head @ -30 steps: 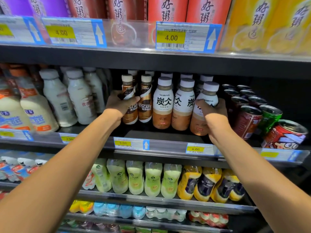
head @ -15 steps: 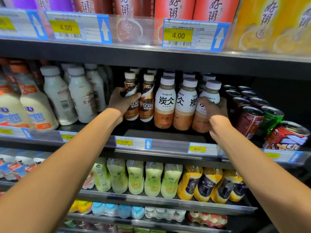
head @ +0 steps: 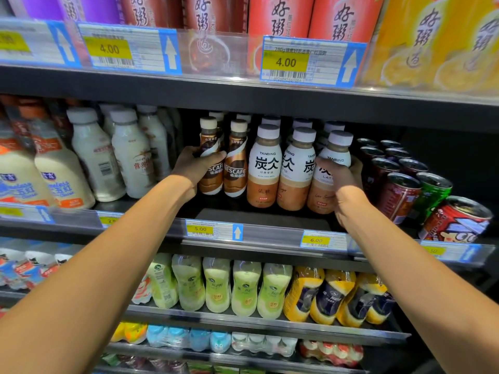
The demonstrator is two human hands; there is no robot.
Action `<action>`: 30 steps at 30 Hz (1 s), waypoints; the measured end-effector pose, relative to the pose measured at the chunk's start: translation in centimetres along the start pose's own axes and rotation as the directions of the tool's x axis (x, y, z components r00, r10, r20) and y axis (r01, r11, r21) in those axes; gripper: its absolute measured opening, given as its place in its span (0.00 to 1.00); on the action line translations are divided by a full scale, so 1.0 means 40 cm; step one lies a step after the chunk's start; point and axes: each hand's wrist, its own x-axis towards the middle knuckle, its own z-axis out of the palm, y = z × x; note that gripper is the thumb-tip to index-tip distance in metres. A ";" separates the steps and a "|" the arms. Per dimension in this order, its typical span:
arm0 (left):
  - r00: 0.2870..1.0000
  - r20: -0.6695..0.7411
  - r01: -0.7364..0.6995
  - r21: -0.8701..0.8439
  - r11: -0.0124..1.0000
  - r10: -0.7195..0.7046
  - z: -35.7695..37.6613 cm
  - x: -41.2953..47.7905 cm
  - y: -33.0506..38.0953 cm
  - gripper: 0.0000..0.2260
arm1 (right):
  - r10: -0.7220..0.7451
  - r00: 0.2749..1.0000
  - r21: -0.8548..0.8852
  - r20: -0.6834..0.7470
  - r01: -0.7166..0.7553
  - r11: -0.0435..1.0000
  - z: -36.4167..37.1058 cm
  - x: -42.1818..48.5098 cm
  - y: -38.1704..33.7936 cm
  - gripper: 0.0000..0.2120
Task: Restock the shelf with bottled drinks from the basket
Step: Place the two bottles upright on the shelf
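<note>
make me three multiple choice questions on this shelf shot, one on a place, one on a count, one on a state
1. What does the left hand grip?
A. a basket handle
B. the leftmost Nescafe bottle
C. a cardboard box

2. How many Tanbing bottles stand in the front row?
A. one
B. six
C. three

3. How is the right hand set?
A. curled round the rightmost Tanbing bottle
B. flat and open on the shelf edge
C. closed in a fist, holding nothing

Answers:
1 B, its fingers wrap that bottle at the left end of the coffee row.
2 C, three stand side by side in front, with more behind them.
3 A, the thumb lies across the label and the fingers reach round the far side.
</note>
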 end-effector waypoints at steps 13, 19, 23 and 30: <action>0.962 -0.268 0.119 0.263 0.957 -0.046 0.014 -0.114 0.076 0.22 | -0.365 0.844 -0.892 0.393 0.447 0.073 -0.078 -0.214 -0.080 0.19; 0.979 0.185 -0.185 0.603 0.776 0.089 0.111 -0.396 0.179 0.21 | -0.270 0.815 -0.856 0.513 0.463 -0.231 -0.196 -0.389 -0.124 0.20; 0.830 0.527 -0.530 0.640 0.557 0.184 0.218 -0.587 0.196 0.22 | -0.237 0.860 -0.885 0.453 0.399 -0.242 -0.345 -0.485 -0.152 0.19; 0.473 0.874 -0.868 0.442 0.226 0.112 0.544 -0.836 0.140 0.22 | -0.155 0.977 -0.938 0.144 0.085 -0.335 -0.714 -0.583 -0.132 0.18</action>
